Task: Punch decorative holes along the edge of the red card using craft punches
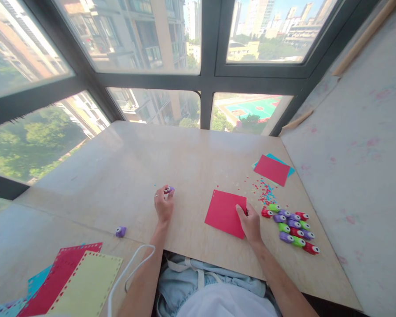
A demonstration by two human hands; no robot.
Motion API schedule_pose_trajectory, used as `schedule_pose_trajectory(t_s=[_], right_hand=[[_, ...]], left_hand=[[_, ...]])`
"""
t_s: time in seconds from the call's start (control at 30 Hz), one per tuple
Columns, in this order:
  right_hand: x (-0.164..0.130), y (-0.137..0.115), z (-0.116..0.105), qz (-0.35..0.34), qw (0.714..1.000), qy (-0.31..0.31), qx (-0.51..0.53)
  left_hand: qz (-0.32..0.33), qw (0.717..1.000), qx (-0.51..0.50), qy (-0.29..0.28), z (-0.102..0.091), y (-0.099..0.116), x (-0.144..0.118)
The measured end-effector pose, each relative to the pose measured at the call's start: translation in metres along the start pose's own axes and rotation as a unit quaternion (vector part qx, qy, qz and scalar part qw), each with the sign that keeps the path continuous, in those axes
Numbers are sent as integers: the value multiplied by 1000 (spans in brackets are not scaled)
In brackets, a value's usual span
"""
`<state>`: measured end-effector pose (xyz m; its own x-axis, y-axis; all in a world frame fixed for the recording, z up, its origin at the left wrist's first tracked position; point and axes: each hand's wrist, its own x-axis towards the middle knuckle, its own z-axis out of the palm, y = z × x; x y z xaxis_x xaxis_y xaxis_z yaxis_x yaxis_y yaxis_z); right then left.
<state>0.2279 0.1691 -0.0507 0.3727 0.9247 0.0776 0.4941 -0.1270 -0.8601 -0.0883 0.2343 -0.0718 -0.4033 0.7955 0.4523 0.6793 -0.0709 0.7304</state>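
Purple and small, one paper punch (pixel 169 189) sits in the curled fingers of the left hand (pixel 164 205), resting on the wooden table (pixel 125 176) near its middle. The right hand (pixel 250 222) pinches the right edge of one red paper square (pixel 225 213), thumb on top; what lies under its fingers is hidden. A second purple punch (pixel 120 231) lies alone to the left. Just right of the square is a cluster of about twelve punches (pixel 292 228), purple, green and red; the exact count is hard to make out. Beyond lie scattered confetti (pixel 265 192) and two stacked sheets (pixel 272 169), red over blue. Punched sheets (pixel 72 281) at lower left are cut off by the frame.
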Motion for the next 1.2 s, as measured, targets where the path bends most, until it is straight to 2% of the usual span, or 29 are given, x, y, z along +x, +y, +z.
schedule_pose_trajectory(t_s=[0.17, 0.33, 0.43, 0.7, 1.0, 1.2], right_hand=[[5, 1, -5, 39, 997, -46, 50], [8, 1, -11, 87, 984, -103, 118], [9, -1, -14, 102, 975, -127, 153], [10, -9, -16, 130, 958, -159, 201], [7, -18, -10, 160, 947, -154, 234], [6, -16, -6, 148, 951, -152, 226]], left_hand=[[5, 988, -86, -129, 0, 22, -28], [46, 967, -113, -225, 7, 36, -38], [82, 954, -119, -262, 11, 45, -43], [97, 948, -118, -280, 17, 60, -50], [51, 954, -107, -274, 19, 58, -54], [54, 953, -112, -277, 19, 57, -53]])
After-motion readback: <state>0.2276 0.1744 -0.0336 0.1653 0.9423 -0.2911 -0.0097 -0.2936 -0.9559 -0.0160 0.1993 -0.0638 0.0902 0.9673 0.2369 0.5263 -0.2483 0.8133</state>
